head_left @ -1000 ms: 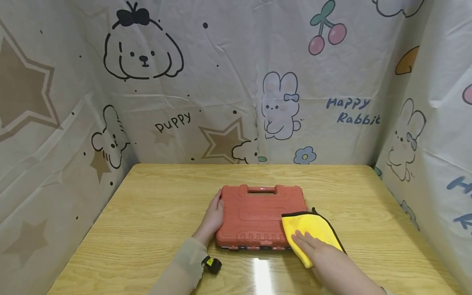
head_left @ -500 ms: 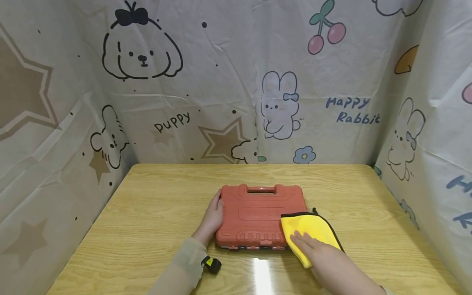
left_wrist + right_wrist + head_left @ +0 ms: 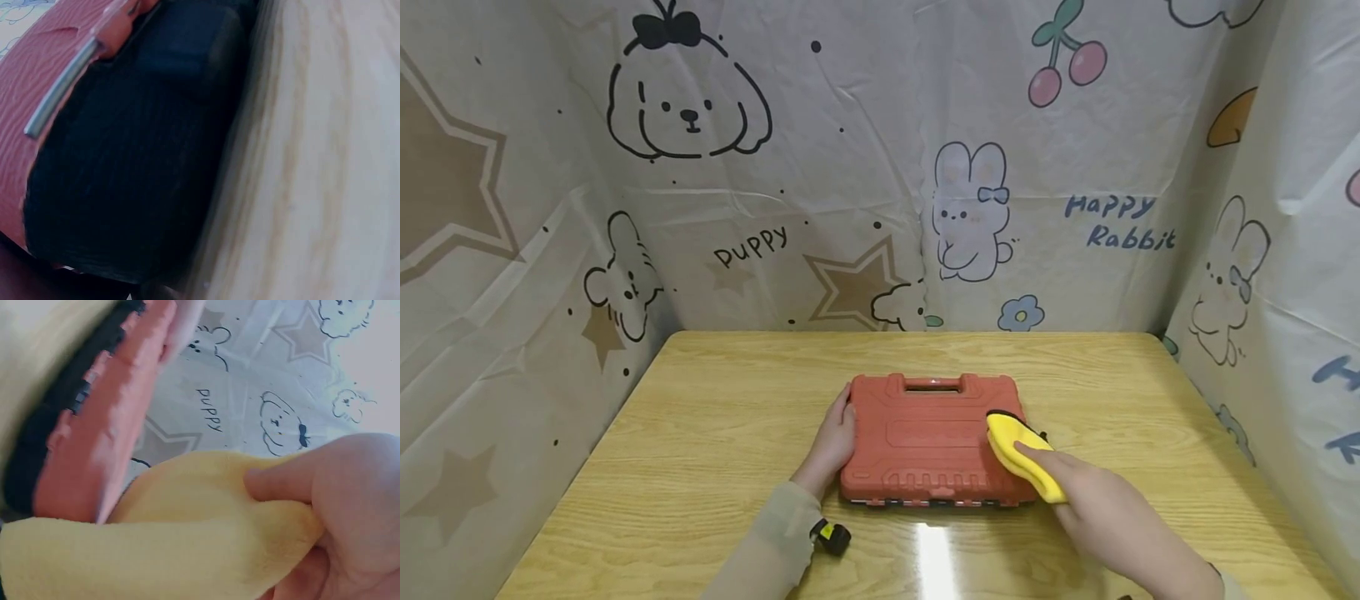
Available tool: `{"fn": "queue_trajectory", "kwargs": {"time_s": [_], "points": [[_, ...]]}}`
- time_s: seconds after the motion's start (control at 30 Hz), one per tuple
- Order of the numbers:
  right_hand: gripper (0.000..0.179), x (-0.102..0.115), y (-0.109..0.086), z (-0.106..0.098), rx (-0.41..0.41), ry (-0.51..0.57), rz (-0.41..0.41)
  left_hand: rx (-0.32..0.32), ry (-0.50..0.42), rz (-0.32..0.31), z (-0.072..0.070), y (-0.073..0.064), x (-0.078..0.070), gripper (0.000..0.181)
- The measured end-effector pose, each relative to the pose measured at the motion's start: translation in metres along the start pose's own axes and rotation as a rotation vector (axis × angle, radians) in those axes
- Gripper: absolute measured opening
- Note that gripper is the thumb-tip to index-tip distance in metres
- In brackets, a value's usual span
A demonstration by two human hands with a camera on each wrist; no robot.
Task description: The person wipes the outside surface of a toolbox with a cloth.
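A red plastic carrying case (image 3: 925, 433) with a dark lower half lies flat on the wooden table, its cut-out handle toward the back. Along its left side rests my left hand (image 3: 833, 437), fingers lying against the edge. My right hand (image 3: 1097, 504) pinches a folded yellow cloth (image 3: 1018, 454) with black trim, thumb on top, over the case's right front part. In the right wrist view the thumb (image 3: 281, 478) presses into the cloth's fold. Close up in the left wrist view are the case's black side (image 3: 125, 169) and a metal pin (image 3: 59, 90); the left fingers are mostly hidden there.
The wooden table (image 3: 715, 408) extends around the case on all sides. A printed cloth backdrop (image 3: 850, 167) with cartoon animals hangs behind and at both sides. A small black device (image 3: 832, 537) sits at the left wrist.
My right hand, earlier flat on the spread cloth, now pinches it folded and has lifted it, uncovering the case's right front corner. The left hand and the case stay put.
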State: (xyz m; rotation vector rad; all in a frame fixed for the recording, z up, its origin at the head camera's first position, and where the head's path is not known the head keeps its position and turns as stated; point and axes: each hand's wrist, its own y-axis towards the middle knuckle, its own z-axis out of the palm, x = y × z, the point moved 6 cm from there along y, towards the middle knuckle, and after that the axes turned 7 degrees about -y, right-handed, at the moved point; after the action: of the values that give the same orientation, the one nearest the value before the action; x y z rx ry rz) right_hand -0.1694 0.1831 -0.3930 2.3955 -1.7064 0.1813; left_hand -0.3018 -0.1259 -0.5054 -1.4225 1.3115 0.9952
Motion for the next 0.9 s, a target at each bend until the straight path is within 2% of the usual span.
{"fn": "queue_trajectory", "kwargs": {"time_s": [0.2, 0.3, 0.63, 0.73, 0.9], "points": [[0.050, -0.005, 0.011, -0.030, -0.144, 0.058, -0.022, -0.005, -0.005, -0.020, -0.001, 0.001, 0.001, 0.054], [0.045, -0.009, 0.019, -0.041, -0.175, 0.072, -0.018, -0.008, -0.007, -0.017, -0.001, 0.000, 0.000, 0.054], [0.040, -0.021, 0.052, -0.066, -0.230, 0.114, 0.001, -0.005, -0.013, -0.013, -0.001, 0.001, 0.000, 0.054], [0.037, -0.021, 0.060, -0.073, -0.257, 0.113, 0.014, -0.004, -0.008, 0.012, -0.001, 0.000, -0.001, 0.053], [0.036, -0.019, 0.076, -0.081, -0.239, 0.137, 0.039, 0.004, -0.015, 0.026, 0.000, 0.000, -0.002, 0.053]]}}
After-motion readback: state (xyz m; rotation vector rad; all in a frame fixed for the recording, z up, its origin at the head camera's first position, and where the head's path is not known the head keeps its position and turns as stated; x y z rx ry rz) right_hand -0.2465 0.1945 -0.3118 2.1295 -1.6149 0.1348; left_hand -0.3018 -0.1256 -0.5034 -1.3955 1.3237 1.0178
